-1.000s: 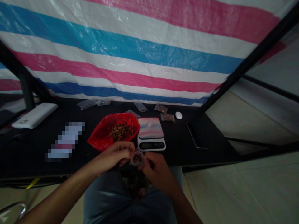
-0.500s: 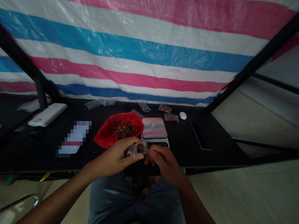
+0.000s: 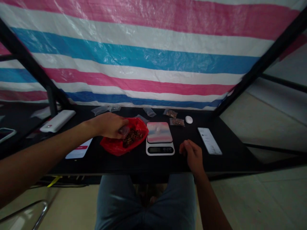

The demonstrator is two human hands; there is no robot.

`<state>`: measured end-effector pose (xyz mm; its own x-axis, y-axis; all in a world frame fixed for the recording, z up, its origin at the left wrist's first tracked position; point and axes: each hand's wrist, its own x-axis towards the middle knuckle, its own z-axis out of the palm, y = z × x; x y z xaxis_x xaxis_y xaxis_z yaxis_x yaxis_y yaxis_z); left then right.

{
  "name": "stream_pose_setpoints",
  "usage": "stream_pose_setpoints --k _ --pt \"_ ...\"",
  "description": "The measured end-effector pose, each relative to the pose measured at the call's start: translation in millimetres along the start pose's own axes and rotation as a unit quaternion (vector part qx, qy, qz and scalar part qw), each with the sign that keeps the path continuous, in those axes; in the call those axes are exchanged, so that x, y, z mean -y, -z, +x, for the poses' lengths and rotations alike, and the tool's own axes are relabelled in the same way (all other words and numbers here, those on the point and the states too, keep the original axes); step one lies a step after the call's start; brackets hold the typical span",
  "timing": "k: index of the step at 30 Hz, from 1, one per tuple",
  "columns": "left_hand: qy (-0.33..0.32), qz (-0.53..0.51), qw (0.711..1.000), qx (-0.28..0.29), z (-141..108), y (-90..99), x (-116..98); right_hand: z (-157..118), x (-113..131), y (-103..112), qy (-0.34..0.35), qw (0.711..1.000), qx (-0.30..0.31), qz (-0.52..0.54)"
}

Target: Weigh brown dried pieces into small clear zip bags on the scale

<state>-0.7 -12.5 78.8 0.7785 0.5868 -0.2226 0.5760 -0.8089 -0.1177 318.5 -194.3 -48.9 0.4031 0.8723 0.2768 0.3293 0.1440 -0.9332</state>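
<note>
Surface (image 3: 134, 164): carrying a digital kitchen scale (image 3: 159, 138) and a phone (image 3: 209, 140).
Red plastic bag (image 3: 112, 147): lying left of the scale, holding brown pieces (image 3: 133, 138).
Left grip (image 3: 107, 125): closed, gripping a small clear plastic bag (image 3: 124, 130) just above the brown pieces.
Right grip (image 3: 192, 155): hovering right of the scale, fingers curled; whether it is holding anything, I cannot tell.

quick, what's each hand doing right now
left hand: holding a small clear plastic bag above the red bag
right hand: loosely closed, empty
</note>
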Motion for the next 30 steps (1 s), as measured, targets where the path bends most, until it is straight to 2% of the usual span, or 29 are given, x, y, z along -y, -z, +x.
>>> stream_pose_setpoints --k 6,11,16,21,25,30 --pt "-0.018 0.034 0.999 -0.021 5.7 13.0 -1.4 -1.7 2.4 -1.3 0.014 0.999 0.030 -0.008" --pt "-0.048 0.095 0.994 0.023 10.1 20.9 -5.4 -3.7 0.0 -0.3 0.008 0.999 0.038 -0.010" --pt "-0.055 0.117 0.992 -0.006 8.5 24.9 -10.4 -3.9 -0.1 -0.4 0.007 0.999 0.047 -0.007" --pt "-0.052 0.119 0.991 0.014 7.6 32.7 -15.2 -3.5 -0.8 -0.5 0.006 0.999 0.046 -0.012" --pt "-0.055 0.158 0.986 0.011 9.3 32.7 -14.8 -3.7 0.6 -0.8 0.003 0.999 0.048 -0.007" --pt "-0.036 0.154 0.987 -0.011 12.0 27.2 -10.4 -3.7 2.9 -1.5 0.000 0.999 0.046 -0.015"
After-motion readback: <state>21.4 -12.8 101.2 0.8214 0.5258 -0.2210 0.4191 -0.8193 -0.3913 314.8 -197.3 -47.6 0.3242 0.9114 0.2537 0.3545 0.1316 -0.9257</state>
